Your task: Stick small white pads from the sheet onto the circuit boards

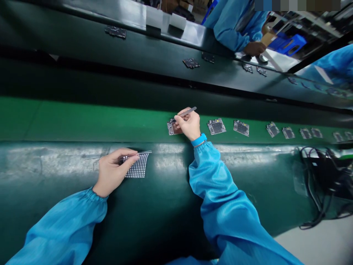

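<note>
My left hand is closed on the edge of a dark sheet covered in rows of small white dots, held over the near ledge. The thumb lies on top of the sheet, and its left part is hidden by my fingers. My right hand pinches a pair of metal tweezers, their back end pointing up and right. The hand is over a circuit board lying on the green belt and covers its right side. Whether the tweezer tips touch the board, I cannot tell.
More circuit boards lie in a row along the green belt to the right. Others sit on the dark raised shelf beyond. Black cables hang at the right. Across the line a person's hand works near a blue stool.
</note>
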`<state>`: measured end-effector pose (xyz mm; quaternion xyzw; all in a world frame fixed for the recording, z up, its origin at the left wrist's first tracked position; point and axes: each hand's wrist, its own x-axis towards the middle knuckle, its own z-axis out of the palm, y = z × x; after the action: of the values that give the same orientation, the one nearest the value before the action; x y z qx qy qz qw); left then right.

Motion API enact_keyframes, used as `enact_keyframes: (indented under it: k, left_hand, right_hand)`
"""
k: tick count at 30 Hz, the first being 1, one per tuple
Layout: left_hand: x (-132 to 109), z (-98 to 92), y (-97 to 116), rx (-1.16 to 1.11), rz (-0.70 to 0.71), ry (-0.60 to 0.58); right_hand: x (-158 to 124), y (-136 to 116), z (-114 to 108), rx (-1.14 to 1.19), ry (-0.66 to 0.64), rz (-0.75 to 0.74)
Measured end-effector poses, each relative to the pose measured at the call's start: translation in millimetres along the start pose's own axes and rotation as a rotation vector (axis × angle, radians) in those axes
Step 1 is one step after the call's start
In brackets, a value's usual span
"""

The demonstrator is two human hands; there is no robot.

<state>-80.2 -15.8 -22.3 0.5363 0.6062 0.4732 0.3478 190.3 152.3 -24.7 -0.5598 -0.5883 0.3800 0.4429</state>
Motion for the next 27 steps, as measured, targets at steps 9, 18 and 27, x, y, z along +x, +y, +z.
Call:
enact_keyframes:
  k: [9, 18, 27]
  left_hand:
    - [-1.5, -0.2, -2.8, 0.015, 0.011, -0.004]
    - [-1.1, 0.9, -1.3, 0.015, 0.006, -0.002]
    - [-1.7, 0.3, -1.9, 0.018, -0.001, -0.004]
  right_hand:
    - [3.8, 4.2, -8.4, 0.014, 0.041, 0.06]
    - [8.6, 7.6, -17.0, -0.022, 0.063, 0.094]
    - [7.7, 3.2, -29.8, 0.227, -0.027, 0.001]
